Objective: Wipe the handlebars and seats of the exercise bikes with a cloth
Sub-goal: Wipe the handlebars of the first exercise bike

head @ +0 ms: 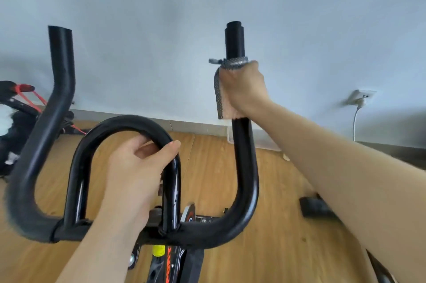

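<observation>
Your right hand [244, 91] is closed around the upright right handlebar horn [235, 38] with the grey cloth [217, 91] wrapped under it; your left hand [136, 167] grips the centre loop bar [124, 123]. The horn's long axis runs vertically, bare tip above your fist, unwiped left horn [61, 56] well apart. Beyond: wood floor [276, 236], pale wall [161, 5], wall socket [362, 97].

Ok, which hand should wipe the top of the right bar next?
Right. The right hand already grips the cloth wrapped around the right bar, just below its bare top end. The left hand holds the centre loop with no cloth, likely steadying.
</observation>
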